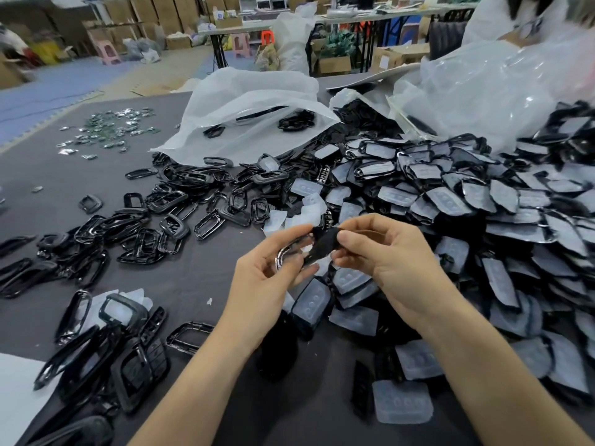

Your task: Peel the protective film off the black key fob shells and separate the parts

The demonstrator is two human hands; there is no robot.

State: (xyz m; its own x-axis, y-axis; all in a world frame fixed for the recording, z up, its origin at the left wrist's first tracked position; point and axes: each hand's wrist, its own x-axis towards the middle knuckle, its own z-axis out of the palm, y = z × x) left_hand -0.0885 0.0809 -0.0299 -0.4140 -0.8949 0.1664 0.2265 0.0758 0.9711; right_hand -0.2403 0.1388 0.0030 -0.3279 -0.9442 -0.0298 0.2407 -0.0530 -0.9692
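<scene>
Key fob shell (317, 244): held in the air between both hands, over the grey table (209, 278), just in front of the big pile.
Long axis: runs hand to hand, with the left end lower and the right end a little higher.
Left hand (267, 268): fingers curled round the glossy rim end, gripping it.
Right hand (389, 255): thumb and forefinger pinch the dull black end, the other fingers tucked behind.
Nearer hand: neither, as both already touch the shell at opposite ends.
Film: motion blur, so I cannot tell whether it is lifted or still down.
Coming move (judgement): a pull along that axis, with the hands drawing apart.
Where the parts go (judgement): bare black frames (161, 220) lie to the left, and film-covered shells (483, 204) are heaped to the right.
</scene>
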